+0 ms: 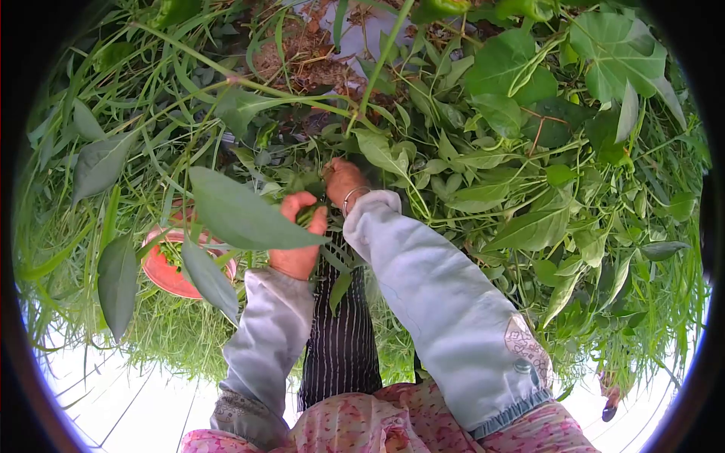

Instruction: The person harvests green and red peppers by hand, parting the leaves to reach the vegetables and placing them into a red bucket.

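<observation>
**Head view: two hands work in thick green leaves**

Head view shows both arms coming from the near edge to the middle of the scene, each in a pale grey-blue sleeve (438,302). The left hand (298,240) is curled, and its fingers (296,202) close around a small green piece (308,215), so this hand is clamped on it. The piece is partly hidden, and what it is cannot be told. The right hand (343,181) is a little farther and just to the right of the left one, near it but not touching. It wears a thin bracelet (351,198) at the wrist. Its fingers go into the leaves (483,196) and are covered, so I cannot tell if they are apart or together.

To the left of the left hand, a red bowl (162,272) lies low among the grass, with some green things inside. A big leaf (242,219) hangs in front of it and hides a part of its rim. Between the two arms hangs a dark striped cloth (340,340). At the near edge there is a pink flowered cloth (355,426).
</observation>
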Motion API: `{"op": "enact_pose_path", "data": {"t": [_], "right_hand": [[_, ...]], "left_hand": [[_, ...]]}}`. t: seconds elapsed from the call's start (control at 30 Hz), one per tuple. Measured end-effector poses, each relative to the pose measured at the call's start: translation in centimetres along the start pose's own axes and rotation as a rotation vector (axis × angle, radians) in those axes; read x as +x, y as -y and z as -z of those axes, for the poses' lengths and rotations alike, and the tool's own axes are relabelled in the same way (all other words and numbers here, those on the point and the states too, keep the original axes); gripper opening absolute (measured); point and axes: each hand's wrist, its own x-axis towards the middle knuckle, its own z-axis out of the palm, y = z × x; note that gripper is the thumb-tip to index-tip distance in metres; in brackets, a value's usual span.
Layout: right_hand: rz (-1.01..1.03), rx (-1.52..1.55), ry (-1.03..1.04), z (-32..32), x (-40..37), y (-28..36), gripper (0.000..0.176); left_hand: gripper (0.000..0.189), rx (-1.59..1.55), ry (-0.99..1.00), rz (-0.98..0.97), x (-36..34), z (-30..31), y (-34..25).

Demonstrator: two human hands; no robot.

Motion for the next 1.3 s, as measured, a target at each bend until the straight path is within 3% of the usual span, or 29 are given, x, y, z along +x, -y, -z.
{"op": "enact_pose_path", "data": {"t": [0.03, 0.1, 0.17, 0.23, 0.33, 0.4, 0.5, 0.63, 0.97, 1.23, 1.3], "right_hand": [[-0.003, 0.013, 0.07, 0.2, 0.0, -0.2, 0.013], [0.07, -0.098, -0.032, -1.5, 0.8, -2.0, 0.014], [0.06, 0.059, 0.089, 0.1, -0.6, -1.5, 0.015], [0.098, -0.024, -0.056, -1.4, 0.2, -2.3, 0.016], [0.137, -0.07, -0.106, -1.9, 0.3, -2.7, 0.017], [0.14, -0.038, 0.002, 0.7, -1.1, -1.0, 0.017], [0.144, 0.056, 0.056, 1.1, -1.6, -1.1, 0.017], [0.212, 0.078, 0.057, 0.7, -1.0, -1.8, 0.015], [0.173, 0.1, 0.106, 0.4, -0.3, -1.4, 0.018], [0.161, 0.301, 0.188, -0.4, 0.7, -2.1, 0.019], [0.164, 0.164, 0.184, 0.6, 0.2, -0.7, 0.032]], "left_hand": [[0.016, -0.067, -0.004, 0.011, 0.9, 1.0, 0.3], [0.013, -0.072, -0.043, 0.031, 3.2, 3.2, 1.1], [0.012, -0.284, -0.095, 0.314, 5.8, 5.5, 0.2], [0.011, -0.238, -0.135, 0.331, 9.5, 7.6, 2.0], [0.014, -0.273, 0.134, 0.356, 14.5, 8.0, 2.5], [0.023, -0.033, 0.294, 0.18, 20.3, 6.5, 11.6], [0.033, 0.424, 0.387, 0.153, 22.1, 5.1, 12.4], [0.036, 0.537, 0.373, 0.248, 21.2, 2.9, 12.8], [0.044, 0.342, 0.277, 0.421, 15.5, 2.2, 12.7], [0.044, 0.457, 0.266, 0.352, 15.5, 0.8, 13.3], [0.044, 0.449, 0.248, 0.284, 13.5, 1.4, 14.0]]}}
